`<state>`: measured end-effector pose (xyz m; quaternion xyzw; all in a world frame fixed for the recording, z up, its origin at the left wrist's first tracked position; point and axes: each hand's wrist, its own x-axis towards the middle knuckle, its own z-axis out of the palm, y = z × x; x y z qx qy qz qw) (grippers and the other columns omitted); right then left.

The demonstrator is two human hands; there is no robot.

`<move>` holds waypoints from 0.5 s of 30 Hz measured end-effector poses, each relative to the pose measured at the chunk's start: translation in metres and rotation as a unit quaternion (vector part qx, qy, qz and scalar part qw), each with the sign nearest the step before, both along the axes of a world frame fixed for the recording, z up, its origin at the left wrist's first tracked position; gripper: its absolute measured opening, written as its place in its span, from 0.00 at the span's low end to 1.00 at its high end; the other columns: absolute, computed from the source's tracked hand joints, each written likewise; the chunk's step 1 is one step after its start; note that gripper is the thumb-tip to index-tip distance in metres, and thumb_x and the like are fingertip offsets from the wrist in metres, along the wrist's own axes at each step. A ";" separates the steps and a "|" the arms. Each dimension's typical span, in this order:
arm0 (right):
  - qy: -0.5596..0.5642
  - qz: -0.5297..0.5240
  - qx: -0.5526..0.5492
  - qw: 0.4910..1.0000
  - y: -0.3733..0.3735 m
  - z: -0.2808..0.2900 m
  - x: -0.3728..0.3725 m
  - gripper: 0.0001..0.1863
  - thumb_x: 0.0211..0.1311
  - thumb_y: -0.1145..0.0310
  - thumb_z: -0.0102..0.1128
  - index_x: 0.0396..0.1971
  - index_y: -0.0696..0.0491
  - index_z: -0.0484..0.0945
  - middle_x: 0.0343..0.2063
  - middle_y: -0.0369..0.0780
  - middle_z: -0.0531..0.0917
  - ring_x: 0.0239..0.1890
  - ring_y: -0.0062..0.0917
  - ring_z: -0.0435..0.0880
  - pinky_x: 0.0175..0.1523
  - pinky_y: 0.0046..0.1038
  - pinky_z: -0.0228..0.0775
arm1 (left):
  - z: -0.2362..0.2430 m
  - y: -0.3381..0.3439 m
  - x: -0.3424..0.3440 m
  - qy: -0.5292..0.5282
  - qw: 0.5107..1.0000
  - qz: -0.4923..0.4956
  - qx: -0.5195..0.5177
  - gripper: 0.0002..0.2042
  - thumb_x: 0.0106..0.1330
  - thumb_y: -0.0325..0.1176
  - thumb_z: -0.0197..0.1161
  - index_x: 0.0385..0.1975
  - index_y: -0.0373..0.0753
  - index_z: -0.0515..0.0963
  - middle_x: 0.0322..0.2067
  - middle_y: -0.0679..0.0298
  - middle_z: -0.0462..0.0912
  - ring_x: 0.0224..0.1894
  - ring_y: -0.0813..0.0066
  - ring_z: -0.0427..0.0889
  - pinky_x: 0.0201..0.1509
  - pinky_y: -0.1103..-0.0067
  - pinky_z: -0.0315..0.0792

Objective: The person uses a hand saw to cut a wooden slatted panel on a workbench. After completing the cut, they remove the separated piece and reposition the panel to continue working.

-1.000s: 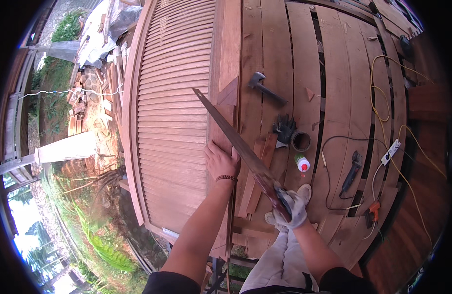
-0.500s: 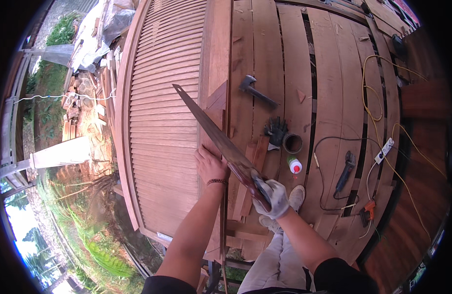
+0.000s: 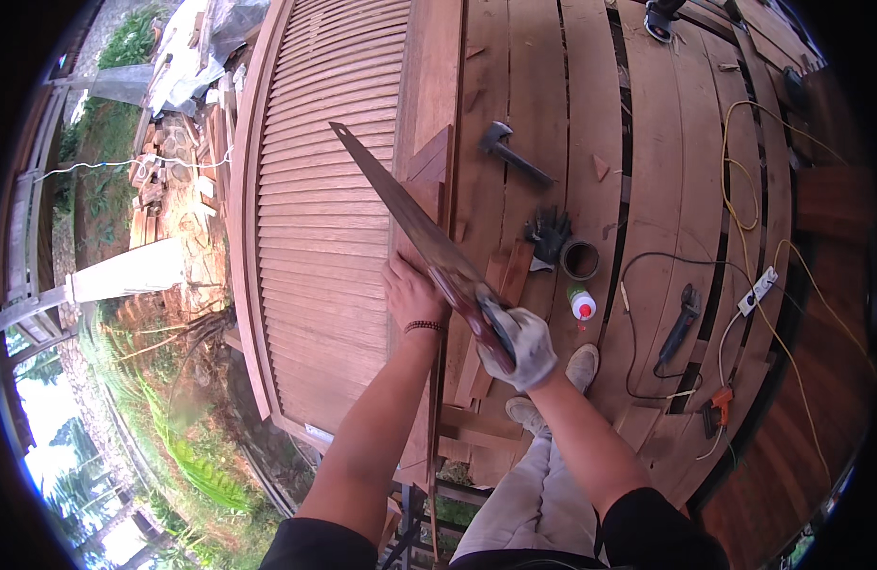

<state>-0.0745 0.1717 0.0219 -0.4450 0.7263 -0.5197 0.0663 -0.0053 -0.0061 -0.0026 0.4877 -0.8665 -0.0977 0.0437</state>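
Head view
- Handsaw [image 3: 410,223]: long thin steel blade, judged light but whippy; best taken by the wooden handle, as is done, teeth kept clear of skin.
- Right hand [image 3: 522,347]: gloved, wrapped tight round the saw handle; blade runs up and left from it.
- Left hand [image 3: 412,296]: bare, laid flat and spread on the upright plank [image 3: 421,204], just beside the blade.
- Plank: stiff, hard wood, judged heavy; blade is set across its edge, next to the louvred panel [image 3: 315,209].
- Deck [image 3: 667,171]: hammer [image 3: 510,152], glue bottle [image 3: 581,302] lie well apart.
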 end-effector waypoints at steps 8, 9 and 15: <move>0.069 0.004 0.085 0.994 0.129 0.009 0.061 0.31 0.44 0.72 0.68 0.53 0.61 0.73 0.46 0.48 0.84 0.29 0.33 0.83 0.36 0.36 0.78 | -0.004 -0.005 0.011 -0.012 0.999 0.036 -0.001 0.38 0.58 0.48 0.65 0.60 0.26 0.61 0.52 0.43 0.70 0.58 0.45 0.70 0.62 0.62 0.66; 0.059 0.001 0.073 0.996 0.123 0.004 0.056 0.31 0.45 0.72 0.68 0.53 0.60 0.73 0.45 0.48 0.84 0.29 0.34 0.83 0.36 0.36 0.78 | -0.002 -0.005 0.008 -0.015 0.999 0.034 -0.002 0.38 0.58 0.48 0.66 0.61 0.27 0.60 0.53 0.43 0.70 0.58 0.44 0.70 0.62 0.62 0.66; -0.002 -0.004 -0.004 1.000 -0.022 0.003 -0.007 0.33 0.44 0.71 0.68 0.55 0.59 0.72 0.45 0.46 0.84 0.29 0.36 0.82 0.37 0.36 0.79 | -0.002 -0.001 0.000 0.009 0.999 0.019 0.026 0.38 0.57 0.47 0.66 0.61 0.27 0.60 0.53 0.43 0.70 0.58 0.44 0.69 0.62 0.60 0.65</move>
